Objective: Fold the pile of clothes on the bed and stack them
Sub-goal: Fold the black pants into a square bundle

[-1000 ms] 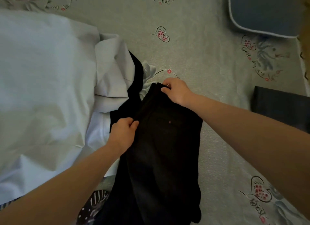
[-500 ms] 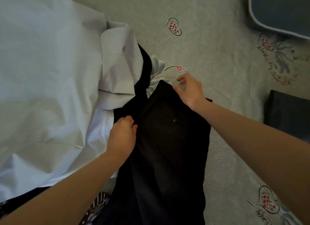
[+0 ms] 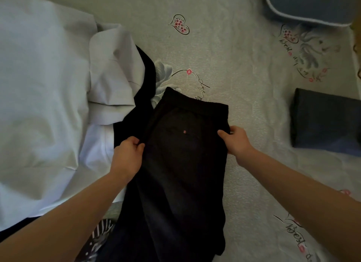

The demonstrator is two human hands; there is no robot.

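Head view, white garments (image 3: pixel 45 97) heaped at left, left hand (image 3: pixel 128 156) pinching the black trousers' (image 3: pixel 185 164) left edge, trousers flat on the printed bedsheet (image 3: pixel 244 76), right hand (image 3: pixel 237 141) gripping their right edge, folded dark garment (image 3: pixel 324 119) at right.

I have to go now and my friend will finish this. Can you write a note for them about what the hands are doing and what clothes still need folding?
Left hand: grips the left edge of the black trousers.
Right hand: grips their right edge.
The trousers lie lengthwise on the bed sheet, waistband away from you, not yet folded.
Done: one dark folded garment sits at the right.
Left: fold the trousers and stack them there, then the white clothes piled at the left, another black garment under them, and a striped piece near the bottom edge.
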